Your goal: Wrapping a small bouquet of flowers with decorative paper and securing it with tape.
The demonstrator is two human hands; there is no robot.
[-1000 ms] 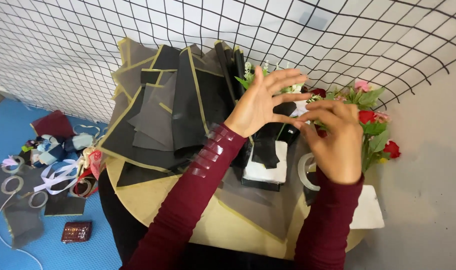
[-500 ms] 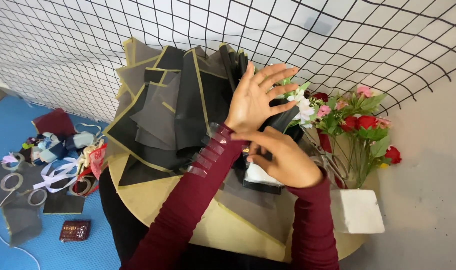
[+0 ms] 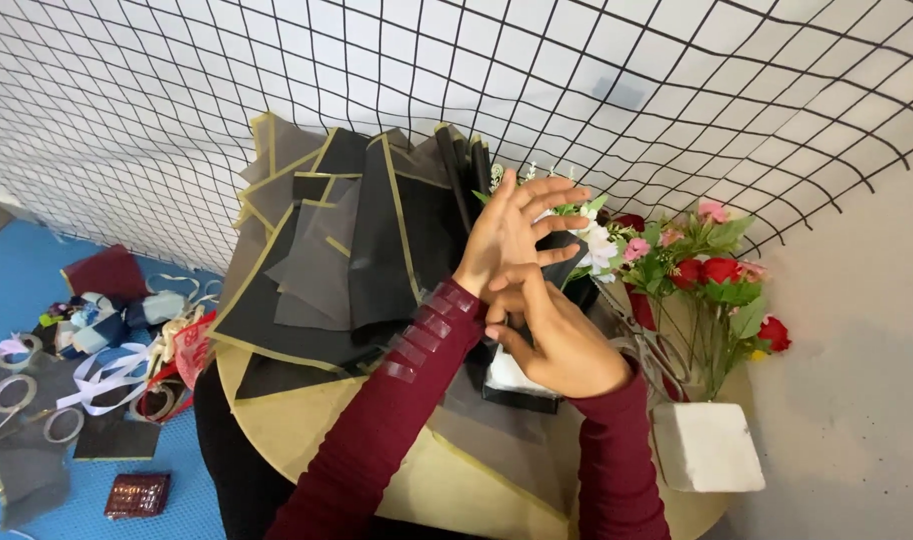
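Note:
My left hand (image 3: pixel 512 235) is raised above the table with its fingers spread and nothing in it. Several clear tape strips (image 3: pixel 417 345) are stuck in a row along its dark red sleeve. My right hand (image 3: pixel 562 340) lies just below, its bent fingers touching the left wrist at the cuff; whether they pinch a strip is hidden. Under both hands sits a small black-and-white box (image 3: pixel 522 390). Black wrapping sheets with gold edges (image 3: pixel 347 260) fan out to the left on the round tan table (image 3: pixel 307 420).
A bunch of red, pink and white flowers (image 3: pixel 697 270) stands at the right beside a white foam block (image 3: pixel 707 445). A black wire grid (image 3: pixel 377 70) backs the table. On the blue floor lie ribbons (image 3: pixel 107 365), tape rolls (image 3: pixel 17 395) and a red wallet (image 3: pixel 137 493).
My right hand has moved left from beside the flowers to the left wrist. The left hand has stayed raised with its fingers spread.

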